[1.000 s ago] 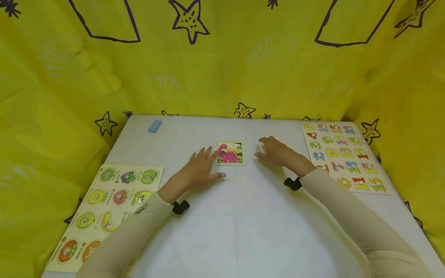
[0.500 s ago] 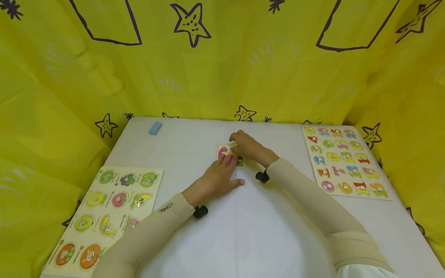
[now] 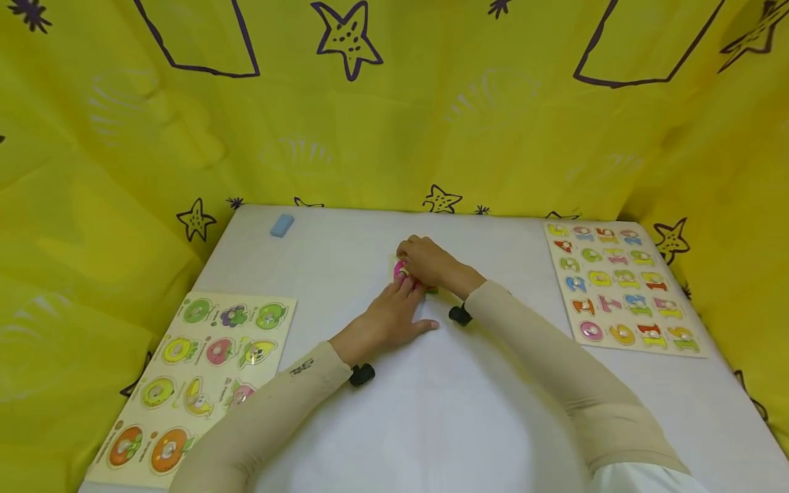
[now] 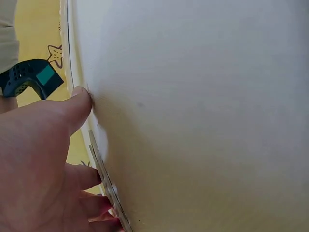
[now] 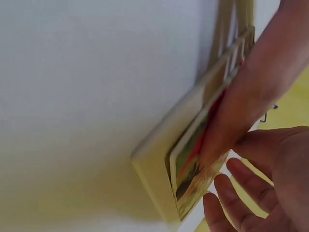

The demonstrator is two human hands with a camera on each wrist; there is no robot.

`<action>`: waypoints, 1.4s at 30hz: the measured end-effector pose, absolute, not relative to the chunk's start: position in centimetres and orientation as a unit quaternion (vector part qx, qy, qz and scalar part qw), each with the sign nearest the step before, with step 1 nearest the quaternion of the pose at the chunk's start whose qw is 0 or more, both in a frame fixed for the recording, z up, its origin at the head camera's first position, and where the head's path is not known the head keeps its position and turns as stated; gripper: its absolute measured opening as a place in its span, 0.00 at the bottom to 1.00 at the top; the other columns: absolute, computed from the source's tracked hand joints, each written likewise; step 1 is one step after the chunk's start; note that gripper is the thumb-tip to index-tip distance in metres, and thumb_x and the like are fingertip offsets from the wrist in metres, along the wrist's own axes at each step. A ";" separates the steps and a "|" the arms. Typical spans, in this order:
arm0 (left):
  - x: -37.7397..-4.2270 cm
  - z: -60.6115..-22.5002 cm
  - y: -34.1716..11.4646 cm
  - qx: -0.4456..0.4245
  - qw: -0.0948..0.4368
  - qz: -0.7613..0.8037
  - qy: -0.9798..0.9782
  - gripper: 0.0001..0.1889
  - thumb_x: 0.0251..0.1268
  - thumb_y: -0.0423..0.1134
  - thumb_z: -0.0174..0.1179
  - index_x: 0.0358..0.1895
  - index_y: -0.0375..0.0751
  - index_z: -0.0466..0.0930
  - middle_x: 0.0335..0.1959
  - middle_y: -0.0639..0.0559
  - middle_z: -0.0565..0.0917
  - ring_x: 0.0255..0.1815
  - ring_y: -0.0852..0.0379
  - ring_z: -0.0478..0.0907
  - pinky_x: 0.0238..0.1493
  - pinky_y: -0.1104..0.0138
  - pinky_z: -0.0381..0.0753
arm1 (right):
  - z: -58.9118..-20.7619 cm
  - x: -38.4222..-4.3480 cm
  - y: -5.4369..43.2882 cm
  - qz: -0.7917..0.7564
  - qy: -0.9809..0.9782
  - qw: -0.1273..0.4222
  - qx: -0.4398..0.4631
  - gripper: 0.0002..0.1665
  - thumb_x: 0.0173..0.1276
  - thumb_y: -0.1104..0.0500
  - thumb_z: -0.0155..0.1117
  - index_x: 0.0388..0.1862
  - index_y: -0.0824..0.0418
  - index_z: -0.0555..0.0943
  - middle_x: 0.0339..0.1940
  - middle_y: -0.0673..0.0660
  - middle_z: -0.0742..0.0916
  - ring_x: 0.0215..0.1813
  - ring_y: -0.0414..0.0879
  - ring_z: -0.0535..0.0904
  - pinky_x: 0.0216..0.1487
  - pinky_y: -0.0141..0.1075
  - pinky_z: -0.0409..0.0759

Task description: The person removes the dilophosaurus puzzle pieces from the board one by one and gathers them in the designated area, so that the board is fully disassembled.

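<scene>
A small square picture puzzle [image 3: 399, 266] with a pink dinosaur lies mid-table, mostly covered by both hands in the head view. The left hand [image 3: 388, 318] reaches in from the near side, its extended fingertips resting on the picture and its thumb held out to the side. Over the puzzle's right and far part bends the right hand [image 3: 430, 263]. In the right wrist view, the raised wooden rim [image 5: 152, 169] surrounds the picture. There the right fingers [image 5: 248, 186] are loosely bent at the puzzle's edge, apart from the thumb, which lies near a left finger; nothing shows pinched between them.
A fruit peg board [image 3: 185, 373] lies at the left, partly under the left sleeve. At the right is a number peg board [image 3: 607, 318]. A blue block [image 3: 282, 225] sits at the far left. Yellow cloth [image 3: 394, 137] walls the table [image 3: 407, 424] on three sides.
Both hands have come in over the puzzle, the left moving right and the right moving left. In the last half second the right hand has settled lower over the picture, covering more of it.
</scene>
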State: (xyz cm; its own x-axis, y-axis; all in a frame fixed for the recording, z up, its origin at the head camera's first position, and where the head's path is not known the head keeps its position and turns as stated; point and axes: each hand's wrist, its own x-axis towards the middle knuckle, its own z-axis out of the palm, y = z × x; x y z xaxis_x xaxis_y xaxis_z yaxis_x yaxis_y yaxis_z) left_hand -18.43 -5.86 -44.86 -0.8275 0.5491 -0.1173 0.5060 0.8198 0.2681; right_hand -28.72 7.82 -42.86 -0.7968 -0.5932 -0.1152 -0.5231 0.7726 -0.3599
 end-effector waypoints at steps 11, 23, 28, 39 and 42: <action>-18.2 -44.4 -5.8 0.264 0.119 0.099 0.952 0.51 0.76 0.69 0.53 0.86 0.36 0.49 0.88 0.38 0.48 0.88 0.38 0.42 0.86 0.52 0.49 | -42.7 -27.7 7.4 -0.142 0.939 0.098 -0.299 0.22 0.82 0.60 0.59 0.70 0.64 0.78 0.66 0.65 0.82 0.64 0.60 0.78 0.69 0.48 0.79; -18.3 -44.1 -7.2 0.287 0.112 0.110 0.945 0.47 0.78 0.67 0.52 0.85 0.37 0.53 0.86 0.38 0.54 0.88 0.42 0.47 0.86 0.55 0.51 | -42.4 -27.9 7.0 -0.165 0.941 0.126 -0.269 0.24 0.81 0.59 0.62 0.71 0.65 0.78 0.64 0.63 0.84 0.64 0.57 0.81 0.72 0.49 0.77; -17.8 -43.8 -8.2 0.258 0.140 0.121 0.948 0.44 0.80 0.67 0.49 0.87 0.44 0.51 0.87 0.40 0.51 0.88 0.42 0.48 0.85 0.52 0.54 | -42.4 -27.8 7.3 -0.159 0.942 0.133 -0.264 0.24 0.81 0.59 0.62 0.72 0.64 0.77 0.66 0.63 0.83 0.67 0.57 0.80 0.75 0.50 0.75; -18.1 -44.0 -9.3 0.245 0.140 0.128 0.951 0.42 0.80 0.67 0.49 0.87 0.51 0.53 0.87 0.42 0.54 0.87 0.42 0.50 0.83 0.47 0.59 | -42.8 -28.3 7.9 -0.139 0.939 0.124 -0.290 0.25 0.81 0.60 0.61 0.73 0.65 0.76 0.69 0.65 0.80 0.69 0.59 0.77 0.78 0.49 0.72; -18.0 -44.1 -9.5 0.243 0.139 0.136 0.950 0.41 0.79 0.67 0.50 0.86 0.51 0.54 0.87 0.43 0.55 0.87 0.42 0.51 0.82 0.46 0.61 | -43.0 -28.3 7.9 -0.130 0.939 0.122 -0.295 0.25 0.81 0.60 0.61 0.73 0.65 0.75 0.70 0.65 0.79 0.70 0.60 0.76 0.79 0.49 0.70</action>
State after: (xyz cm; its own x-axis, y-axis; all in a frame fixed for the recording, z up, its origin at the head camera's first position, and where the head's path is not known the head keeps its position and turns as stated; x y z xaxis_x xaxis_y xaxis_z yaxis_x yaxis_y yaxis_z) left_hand -18.05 -9.53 -44.13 -0.8436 0.4991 -0.1979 0.4237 0.8453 0.3255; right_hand -28.34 7.94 -43.04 -0.7960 -0.5860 -0.1515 -0.5225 0.7916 -0.3168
